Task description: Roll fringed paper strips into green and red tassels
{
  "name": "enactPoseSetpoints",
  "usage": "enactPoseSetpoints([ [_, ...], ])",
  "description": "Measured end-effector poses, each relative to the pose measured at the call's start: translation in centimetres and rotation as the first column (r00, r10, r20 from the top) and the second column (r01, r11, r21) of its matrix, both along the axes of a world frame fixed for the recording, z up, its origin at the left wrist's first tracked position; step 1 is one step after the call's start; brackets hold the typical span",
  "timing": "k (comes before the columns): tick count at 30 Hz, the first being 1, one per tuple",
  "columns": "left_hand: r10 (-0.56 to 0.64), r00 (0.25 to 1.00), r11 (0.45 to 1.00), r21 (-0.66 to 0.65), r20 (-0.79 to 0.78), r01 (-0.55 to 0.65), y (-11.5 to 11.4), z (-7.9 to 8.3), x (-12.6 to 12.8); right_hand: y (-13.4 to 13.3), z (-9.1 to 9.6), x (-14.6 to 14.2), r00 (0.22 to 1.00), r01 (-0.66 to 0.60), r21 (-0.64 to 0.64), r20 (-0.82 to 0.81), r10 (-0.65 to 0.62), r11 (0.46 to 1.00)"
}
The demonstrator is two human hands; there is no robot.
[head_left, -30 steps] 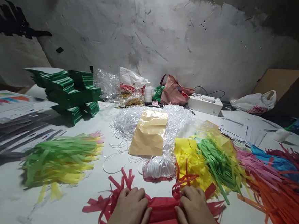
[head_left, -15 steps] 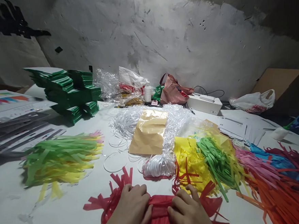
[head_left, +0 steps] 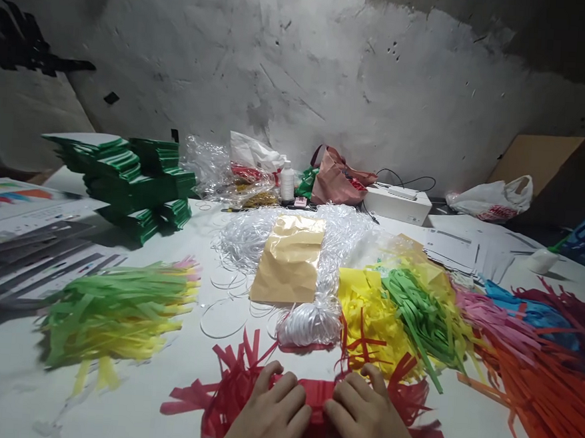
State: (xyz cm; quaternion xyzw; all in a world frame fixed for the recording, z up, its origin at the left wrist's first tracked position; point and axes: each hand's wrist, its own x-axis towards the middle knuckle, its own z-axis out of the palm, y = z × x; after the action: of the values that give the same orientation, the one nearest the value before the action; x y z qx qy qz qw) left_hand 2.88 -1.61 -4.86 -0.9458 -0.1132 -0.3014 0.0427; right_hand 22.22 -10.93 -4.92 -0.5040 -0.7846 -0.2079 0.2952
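Observation:
A sheet of red fringed tissue paper (head_left: 318, 395) lies at the near edge of the white table, its cut strips spreading out on both sides. My left hand (head_left: 273, 411) and my right hand (head_left: 369, 414) grip the solid middle band, fingers curled over it, the two hands a short gap apart. Thumbs and the paper under the palms are mostly hidden. Just beyond sits a bundle of white string (head_left: 310, 323). A brown paper envelope (head_left: 289, 262) rests on more of that tangled string.
Green and yellow fringed tissue (head_left: 120, 314) lies at the left. On the right are yellow tissue (head_left: 366, 304), green strips (head_left: 411, 314) and orange strips (head_left: 530, 396). Stacked green pieces (head_left: 139, 181), a white bottle (head_left: 288, 182) and a white box (head_left: 398, 205) stand at the back.
My left hand has shifted right along the red tissue paper, closer to my right hand. The gap between the hands has narrowed. The camera view has moved slightly.

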Motion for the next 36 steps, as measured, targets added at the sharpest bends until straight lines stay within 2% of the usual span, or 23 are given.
enactPoseSetpoints([
  [4, -0.018, 1.0, 0.997, 0.069, 0.007, 0.017, 0.1, -0.8, 0.0, -0.3, -0.9, 0.2, 0.988, 0.006, 0.059, 0.153, -0.015, 0.998],
  [8, -0.018, 1.0, 0.996, 0.081, -0.02, 0.02, 0.3, -1.2, -0.4, -1.2, -1.0, 1.2, 0.975, -0.071, 0.052, 0.212, 0.058, 0.996],
  [11, -0.023, 0.999, 0.999, 0.047, -0.046, 0.026, 0.4, -1.1, -0.9, -1.6, -0.6, 2.1, 0.984, -0.074, 0.052, 0.167, 0.064, 0.996],
  [14, -0.015, 0.999, 0.998, -0.06, -0.04, 0.013, 0.5, -0.5, -1.3, -1.6, -0.7, 2.4, 0.997, -0.018, 0.035, 0.075, 0.015, 0.999],
  [17, 0.037, 0.995, 0.98, -0.19, -0.097, -0.055, 0.4, 0.7, -1.4, -1.5, -1.4, 2.3, 0.995, 0.047, -0.051, -0.081, -0.051, 0.998],
  [21, 0.125, 0.973, 0.943, -0.28, -0.192, -0.177, 0.2, 1.8, -1.2, -1.3, -2.7, 1.6, 0.951, 0.169, -0.149, -0.236, -0.201, 0.974],
  [25, 0.181, 0.95, 0.903, -0.341, -0.255, -0.263, 0.1, 1.6, -0.9, -0.9, -3.3, 1.2, 0.926, 0.238, -0.162, -0.261, -0.274, 0.958],
  [28, 0.208, 0.95, 0.913, -0.302, -0.232, -0.274, 0.2, 0.8, -0.6, -0.8, -2.6, 1.1, 0.928, 0.272, -0.115, -0.233, -0.292, 0.956],
  [31, 0.122, 0.987, 0.968, -0.206, -0.103, -0.141, 0.3, 0.1, -0.3, -0.8, -1.2, 1.0, 0.95, 0.233, -0.004, -0.21, -0.229, 0.972],
  [33, 0.025, 0.999, 0.992, -0.126, -0.041, -0.03, 0.4, 0.0, -0.1, -0.7, -0.4, 0.7, 0.981, 0.107, 0.039, -0.168, -0.099, 0.994],
  [36, -0.024, 0.999, 0.994, -0.105, -0.04, 0.02, 0.5, 0.0, 0.0, -0.3, 0.0, 0.2, 0.995, -0.046, 0.038, -0.092, 0.049, 0.998],
])
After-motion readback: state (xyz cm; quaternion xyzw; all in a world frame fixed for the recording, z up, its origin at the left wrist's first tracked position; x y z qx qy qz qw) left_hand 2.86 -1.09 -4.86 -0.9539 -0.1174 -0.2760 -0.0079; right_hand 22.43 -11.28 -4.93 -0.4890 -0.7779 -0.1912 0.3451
